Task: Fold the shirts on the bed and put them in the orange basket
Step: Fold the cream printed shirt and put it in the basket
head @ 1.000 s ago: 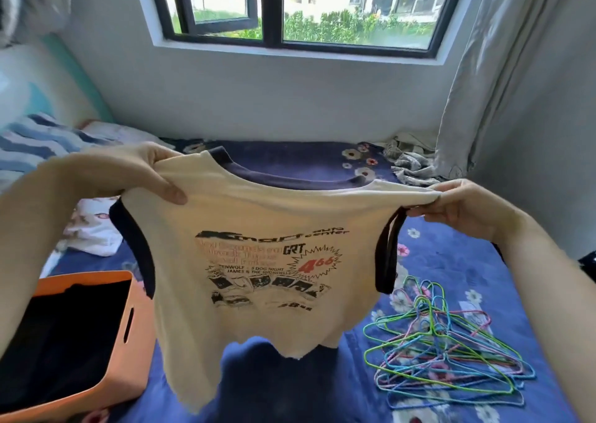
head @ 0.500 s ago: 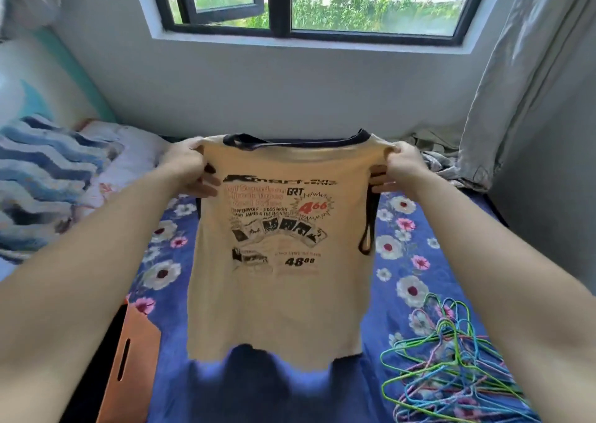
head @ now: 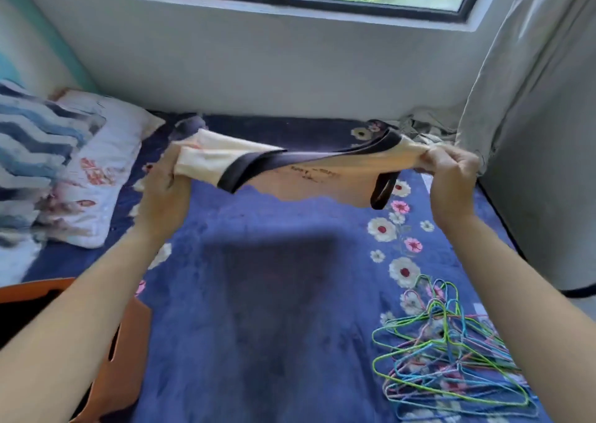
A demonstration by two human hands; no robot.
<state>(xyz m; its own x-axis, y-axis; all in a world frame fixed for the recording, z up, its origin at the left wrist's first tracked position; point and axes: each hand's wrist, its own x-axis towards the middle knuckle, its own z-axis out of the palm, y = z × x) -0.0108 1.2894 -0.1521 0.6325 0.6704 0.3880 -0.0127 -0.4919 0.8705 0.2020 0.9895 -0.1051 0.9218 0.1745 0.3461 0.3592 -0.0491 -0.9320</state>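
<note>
Bed (head: pixel 274 326), blue floral cover: two pillows (head: pixel 96 177) at far left corner, orange basket (head: pixel 129 358) at near left edge, wire hangers (head: pixel 451 361) heaped by right edge, crumpled grey cloth (head: pixel 425 129) in far right corner.

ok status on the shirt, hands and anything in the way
Left hand and right hand both grip the cream shirt at the shoulders, held out above the bed. Wire hangers lie at right; orange basket lower left.

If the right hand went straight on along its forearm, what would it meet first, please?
The right hand, gripping the shirt, would probably reach the crumpled grey cloth beside the curtain; depth is unclear.
</note>
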